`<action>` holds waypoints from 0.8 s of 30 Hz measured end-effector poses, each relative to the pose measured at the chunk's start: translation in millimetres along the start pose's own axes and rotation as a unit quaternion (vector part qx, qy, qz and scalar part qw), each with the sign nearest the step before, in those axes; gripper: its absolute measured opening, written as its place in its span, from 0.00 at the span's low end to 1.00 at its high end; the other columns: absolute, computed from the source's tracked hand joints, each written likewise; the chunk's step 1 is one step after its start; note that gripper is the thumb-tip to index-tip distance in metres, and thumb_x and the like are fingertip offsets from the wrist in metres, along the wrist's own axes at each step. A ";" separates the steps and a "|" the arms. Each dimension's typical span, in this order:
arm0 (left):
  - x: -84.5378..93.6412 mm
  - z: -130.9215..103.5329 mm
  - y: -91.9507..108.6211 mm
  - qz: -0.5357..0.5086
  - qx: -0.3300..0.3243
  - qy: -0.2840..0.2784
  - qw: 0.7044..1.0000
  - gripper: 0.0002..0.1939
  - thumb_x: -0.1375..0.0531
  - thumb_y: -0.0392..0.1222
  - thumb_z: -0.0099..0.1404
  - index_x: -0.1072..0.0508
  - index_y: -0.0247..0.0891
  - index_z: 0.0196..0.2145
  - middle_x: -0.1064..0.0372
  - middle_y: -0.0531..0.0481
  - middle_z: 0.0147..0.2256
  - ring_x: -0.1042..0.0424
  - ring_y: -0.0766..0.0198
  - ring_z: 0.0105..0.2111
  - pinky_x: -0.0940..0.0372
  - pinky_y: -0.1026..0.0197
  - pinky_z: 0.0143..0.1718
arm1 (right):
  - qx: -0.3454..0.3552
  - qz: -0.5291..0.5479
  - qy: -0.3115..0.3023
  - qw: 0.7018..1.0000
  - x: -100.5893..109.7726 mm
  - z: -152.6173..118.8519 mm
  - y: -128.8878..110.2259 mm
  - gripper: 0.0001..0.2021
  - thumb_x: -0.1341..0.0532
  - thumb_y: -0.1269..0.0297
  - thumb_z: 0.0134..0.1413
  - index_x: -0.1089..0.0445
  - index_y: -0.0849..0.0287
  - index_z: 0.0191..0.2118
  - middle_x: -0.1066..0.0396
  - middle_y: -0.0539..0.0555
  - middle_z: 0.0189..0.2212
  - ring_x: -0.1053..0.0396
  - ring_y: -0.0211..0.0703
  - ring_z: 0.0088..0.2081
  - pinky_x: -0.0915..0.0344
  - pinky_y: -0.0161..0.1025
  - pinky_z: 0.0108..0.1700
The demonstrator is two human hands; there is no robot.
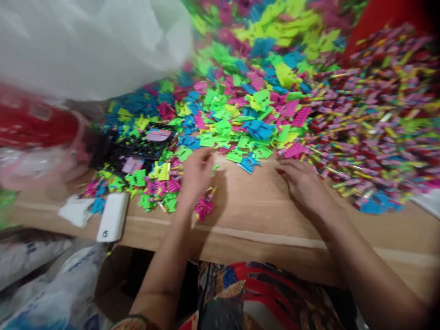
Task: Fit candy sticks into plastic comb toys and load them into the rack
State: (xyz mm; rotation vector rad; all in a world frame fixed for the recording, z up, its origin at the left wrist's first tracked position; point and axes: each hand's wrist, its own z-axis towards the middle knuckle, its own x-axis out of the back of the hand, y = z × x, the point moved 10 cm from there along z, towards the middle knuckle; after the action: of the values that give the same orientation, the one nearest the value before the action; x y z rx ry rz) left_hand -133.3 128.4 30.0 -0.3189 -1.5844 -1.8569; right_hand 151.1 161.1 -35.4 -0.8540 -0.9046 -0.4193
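My left hand [197,172] hovers over the left part of the wooden table, its fingers partly curled and blurred; whether they hold anything is hidden. A small green piece [215,168] shows right beside its fingertips. Just below that hand lies a pink plastic piece [204,207] with a thin coloured part by it. My right hand [302,181] is at the front of the pile with fingers stretched out and thumb apart, holding nothing I can see. Its fingertips are close to a pink ridged piece [293,150]. Between the hands lies a blue ridged piece [249,164].
A large heap of green, blue, pink and yellow plastic pieces [223,105] covers the back. Many small slim multicoloured parts [371,123] spread at right. On the left are a black basket [137,149], a white power bank [112,217], a red-and-clear container [37,123] and a white bag [96,41].
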 end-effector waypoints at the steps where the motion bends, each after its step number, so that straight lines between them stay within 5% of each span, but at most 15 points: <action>1: -29.0 4.3 3.8 0.006 -0.024 -0.044 0.999 0.13 0.44 0.35 0.67 0.22 0.37 0.46 0.25 0.42 0.44 0.27 0.52 0.46 0.35 0.49 0.51 | 0.009 -0.001 0.002 1.000 -2.8 -1.7 -0.3 0.14 0.46 0.67 0.68 0.23 0.58 0.48 0.24 0.63 0.51 0.27 0.59 0.53 0.30 0.57 0.53; 4: -93.4 14.5 3.1 0.063 -0.070 -0.138 0.986 0.19 0.44 0.29 0.65 0.24 0.34 0.52 0.29 0.36 0.48 0.32 0.46 0.52 0.40 0.45 0.57 | 0.038 0.012 0.020 0.999 -4.0 -6.1 -1.5 0.12 0.45 0.65 0.68 0.23 0.56 0.46 0.23 0.62 0.46 0.26 0.60 0.49 0.29 0.58 0.50; 7: -116.7 20.1 -10.9 0.102 -0.036 -0.161 0.981 0.16 0.42 0.35 0.68 0.25 0.34 0.53 0.33 0.33 0.50 0.35 0.40 0.53 0.43 0.40 0.56 | 0.041 0.034 0.016 0.998 -3.2 -8.8 -2.8 0.12 0.44 0.63 0.68 0.23 0.51 0.45 0.24 0.63 0.44 0.27 0.64 0.50 0.31 0.59 0.50; 12: -112.5 9.8 -12.0 0.122 -0.022 -0.154 0.980 0.22 0.32 0.41 0.62 0.28 0.37 0.52 0.37 0.33 0.51 0.37 0.36 0.53 0.41 0.40 0.53 | 0.036 0.049 0.009 0.998 -1.2 -10.6 -10.7 0.12 0.45 0.63 0.67 0.24 0.48 0.45 0.25 0.62 0.43 0.28 0.67 0.50 0.32 0.61 0.49; 15: -97.7 -0.2 -14.7 0.068 -0.007 -0.124 0.990 0.13 0.40 0.35 0.67 0.28 0.37 0.49 0.34 0.36 0.47 0.35 0.43 0.49 0.40 0.43 0.52 | 0.022 0.044 0.008 0.999 -2.2 -11.3 -15.9 0.10 0.44 0.62 0.67 0.24 0.51 0.43 0.25 0.62 0.40 0.27 0.65 0.45 0.31 0.59 0.46; 18: -78.1 -8.6 -19.4 0.002 -0.002 -0.074 0.997 0.16 0.47 0.29 0.67 0.29 0.40 0.49 0.33 0.41 0.41 0.34 0.48 0.45 0.40 0.46 0.52 | -0.007 0.053 0.008 0.999 -0.4 -12.0 -25.4 0.10 0.44 0.61 0.67 0.25 0.52 0.43 0.24 0.61 0.41 0.28 0.60 0.43 0.32 0.57 0.45; 21: -66.0 -10.4 -22.4 0.038 -0.020 -0.052 0.998 0.19 0.49 0.29 0.66 0.28 0.39 0.50 0.32 0.41 0.42 0.34 0.48 0.46 0.40 0.48 0.52 | -0.028 0.068 -0.004 0.997 0.7 -10.1 -39.1 0.09 0.44 0.62 0.68 0.26 0.53 0.44 0.24 0.59 0.40 0.29 0.57 0.43 0.33 0.55 0.46; 24: -73.0 -4.1 -19.8 0.100 -0.055 -0.086 0.990 0.19 0.50 0.30 0.68 0.27 0.36 0.53 0.33 0.38 0.44 0.34 0.48 0.47 0.40 0.48 0.51 | -0.023 0.079 -0.018 0.996 -0.9 -7.0 -51.2 0.08 0.44 0.64 0.69 0.26 0.54 0.44 0.24 0.59 0.41 0.30 0.56 0.43 0.33 0.53 0.47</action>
State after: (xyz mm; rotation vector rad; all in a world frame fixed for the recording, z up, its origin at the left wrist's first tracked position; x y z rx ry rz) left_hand -90.1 149.1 -28.7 -0.6798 -1.5019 -1.8025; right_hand 121.3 124.3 -14.6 -0.9711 -0.8570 -0.2895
